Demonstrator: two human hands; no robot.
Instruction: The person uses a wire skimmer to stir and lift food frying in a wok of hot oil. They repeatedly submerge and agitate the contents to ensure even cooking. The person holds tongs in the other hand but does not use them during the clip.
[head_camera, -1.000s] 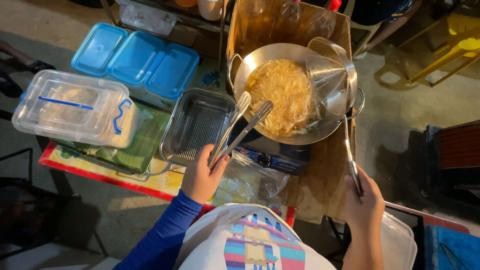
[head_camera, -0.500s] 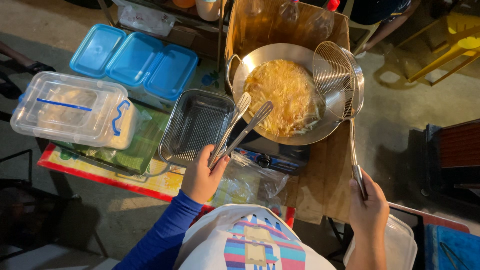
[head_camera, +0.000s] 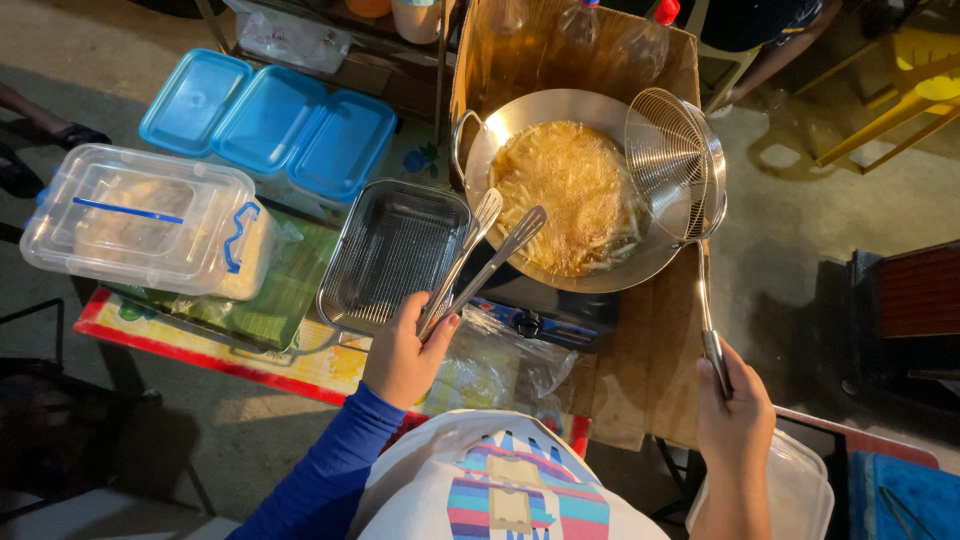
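Frying under way: wok (head_camera: 480, 135) at far centre on a small burner (head_camera: 540, 318), full of bubbling oil with pale golden strips (head_camera: 570, 195) spread across it, none lifted out. Left hand (head_camera: 405, 355) wrapped around metal tongs (head_camera: 480, 255), arms apart, tips over the wok's near-left rim, nothing pinched between them. Right hand (head_camera: 735, 415) fisted on the long handle of a wire skimmer (head_camera: 675, 160); its basket sits tilted against the wok's right rim, looks empty. Mesh draining tray (head_camera: 395, 255) just left of the wok holds nothing, so judging by that no batch is out yet; scooping and draining remain. Clear lidded box (head_camera: 150, 220) near left, three blue lids (head_camera: 270, 120) far left. Strips look light-coloured, probably not done.
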